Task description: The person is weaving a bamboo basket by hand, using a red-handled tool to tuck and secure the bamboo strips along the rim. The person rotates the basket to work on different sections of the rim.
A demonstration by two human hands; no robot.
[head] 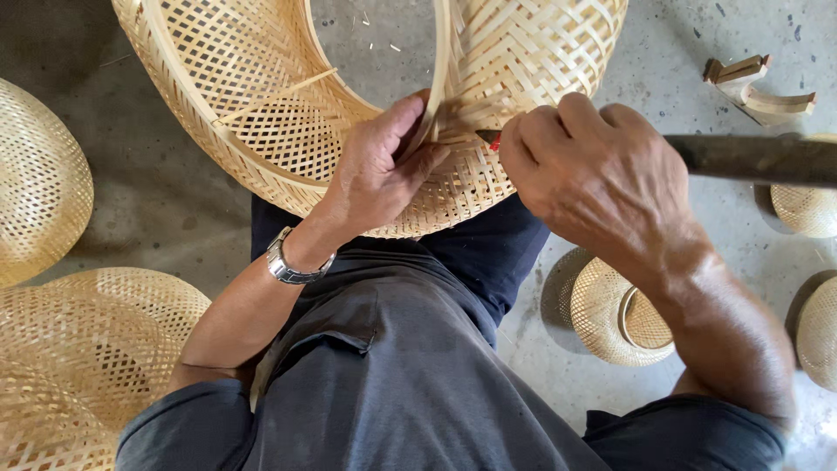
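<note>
A large woven bamboo basket point(261, 105) lies tilted across my lap, its open rim facing up. My left hand point(379, 170) pinches the basket's flat bamboo rim strip between thumb and fingers; a metal watch sits on that wrist. My right hand point(593, 174) is closed around a dark-handled tool point(758, 159), whose handle sticks out to the right. The tool's red-marked tip touches the weave just beside my left fingers.
Finished woven baskets lie on the concrete floor: two at the left point(39, 183) point(87, 349), a small one point(615, 314) by my right knee, others at the right edge point(806, 209). Curved wooden pieces point(758, 87) lie at the upper right.
</note>
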